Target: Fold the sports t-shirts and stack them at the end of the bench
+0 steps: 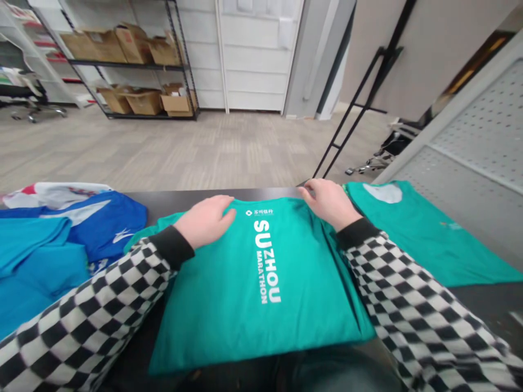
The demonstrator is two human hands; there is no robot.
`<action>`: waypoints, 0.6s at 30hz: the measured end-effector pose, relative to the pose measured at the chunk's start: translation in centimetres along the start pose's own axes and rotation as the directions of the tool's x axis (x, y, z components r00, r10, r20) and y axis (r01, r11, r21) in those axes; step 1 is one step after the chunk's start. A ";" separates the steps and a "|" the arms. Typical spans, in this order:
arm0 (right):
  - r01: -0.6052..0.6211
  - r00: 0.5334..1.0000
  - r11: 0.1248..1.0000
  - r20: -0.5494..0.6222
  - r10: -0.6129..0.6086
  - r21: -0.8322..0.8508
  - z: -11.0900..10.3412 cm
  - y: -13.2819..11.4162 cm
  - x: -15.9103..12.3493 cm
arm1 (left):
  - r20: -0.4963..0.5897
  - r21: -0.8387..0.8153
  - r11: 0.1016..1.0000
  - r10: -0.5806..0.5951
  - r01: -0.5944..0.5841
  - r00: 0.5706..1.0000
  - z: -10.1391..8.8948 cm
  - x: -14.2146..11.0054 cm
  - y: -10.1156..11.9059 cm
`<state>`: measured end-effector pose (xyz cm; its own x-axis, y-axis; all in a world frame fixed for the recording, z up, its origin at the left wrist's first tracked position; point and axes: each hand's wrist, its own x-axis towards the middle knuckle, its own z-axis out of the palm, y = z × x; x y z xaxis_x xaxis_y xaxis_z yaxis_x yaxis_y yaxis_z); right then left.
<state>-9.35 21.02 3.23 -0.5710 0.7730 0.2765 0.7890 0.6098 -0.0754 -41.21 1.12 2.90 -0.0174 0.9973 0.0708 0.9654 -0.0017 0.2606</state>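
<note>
A green T-shirt (229,294) with white "SUZHOU MARATHON" lettering lies spread in front of me, its collar edge toward the far side of the table. My left hand (207,220) rests flat on its far left shoulder, thumb apart from the fingers. At the far right shoulder is my right hand (329,200), fingers bent over the edge, with a gap between thumb and forefinger. The fabric under my right wrist is creased, and the sleeve there is partly hidden.
Blue garments (36,272) lie on the left of the dark table (171,202), a white patterned one behind them. Another green shirt (433,245) lies at right beside a perforated grey panel (486,120). A black metal stand (351,114) and shelving with cardboard boxes (139,100) stand beyond.
</note>
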 end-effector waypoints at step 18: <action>0.173 0.904 0.968 0.360 -0.230 0.184 2.4 -3.1 -5.5 | 0.088 0.209 0.976 -0.087 0.067 0.992 4.9 -0.2 1.5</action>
<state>-9.23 15.33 -0.37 -0.7793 0.6219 -0.0771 0.6231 0.7558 -0.2016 -38.49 1.23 -1.43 -0.0781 0.9962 -0.0375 0.9951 0.0802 0.0580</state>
